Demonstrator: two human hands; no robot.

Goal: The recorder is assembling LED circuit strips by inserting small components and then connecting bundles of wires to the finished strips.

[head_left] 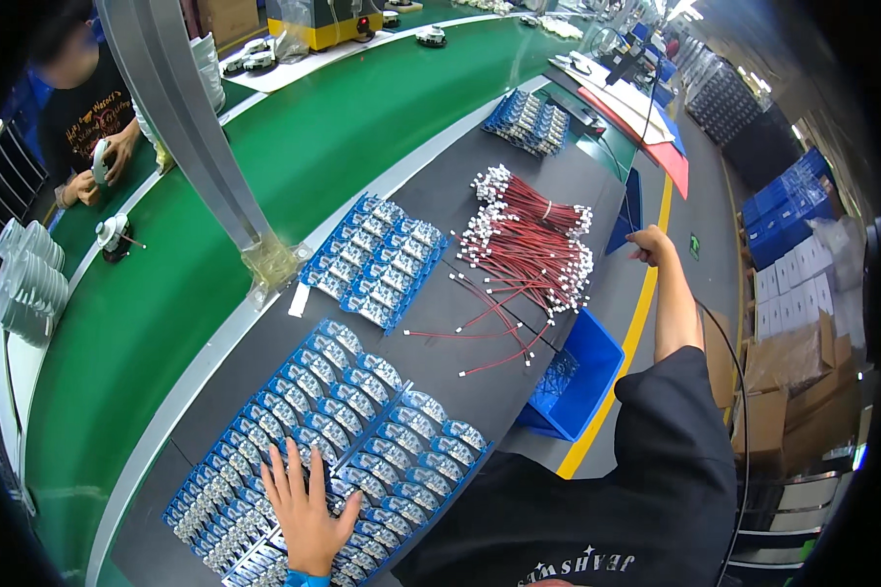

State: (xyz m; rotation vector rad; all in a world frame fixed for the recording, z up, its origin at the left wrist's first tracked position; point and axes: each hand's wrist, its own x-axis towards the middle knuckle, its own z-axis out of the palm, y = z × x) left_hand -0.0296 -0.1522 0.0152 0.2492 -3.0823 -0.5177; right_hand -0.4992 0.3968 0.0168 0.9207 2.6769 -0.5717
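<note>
My left hand [305, 504] lies flat with fingers spread on a large array of blue circuit boards [392, 450] with white parts, at the near end of the dark bench. A blue band is round that wrist. Stretched out past the bench's right edge, my right hand [648, 245] is closed, its fingers pinched together beside a thin dark cord. Whether it grips the cord or something small, I cannot make out. Between the hands lie a smaller set of blue boards [377, 259] and a heap of red and black wires [529, 249] with white connectors.
A blue bin [582, 377] hangs near the bench's right edge. More boards [527, 122] lie at the far end. Beyond a metal post [181, 117] curves a green conveyor [294, 127]. Across it, a person holds a white part [100, 161]. Boxes [793, 284] stand at right.
</note>
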